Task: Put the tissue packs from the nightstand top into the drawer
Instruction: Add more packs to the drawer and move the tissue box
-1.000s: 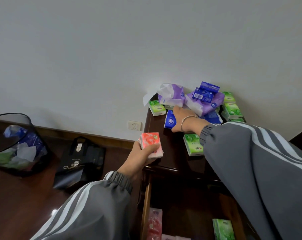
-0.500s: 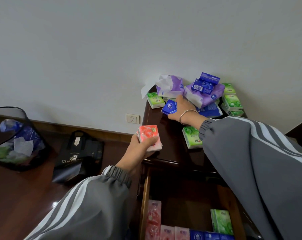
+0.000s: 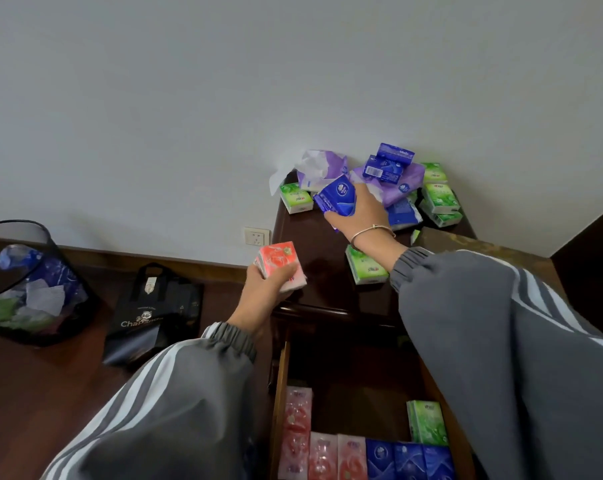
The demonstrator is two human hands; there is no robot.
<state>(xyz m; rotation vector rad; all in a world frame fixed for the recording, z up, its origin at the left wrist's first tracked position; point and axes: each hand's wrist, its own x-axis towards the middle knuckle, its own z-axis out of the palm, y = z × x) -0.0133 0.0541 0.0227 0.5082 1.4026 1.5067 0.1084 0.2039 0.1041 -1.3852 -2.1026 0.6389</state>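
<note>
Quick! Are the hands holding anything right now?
The left hand grips a red tissue pack.
The right hand grips a blue tissue pack.

Black bag: white lettering starting "Cha", rest blurred. Print on tissue packs too small to read.

The dark nightstand top carries scattered green tissue packs and two purple tissue bags near the wall.
</note>
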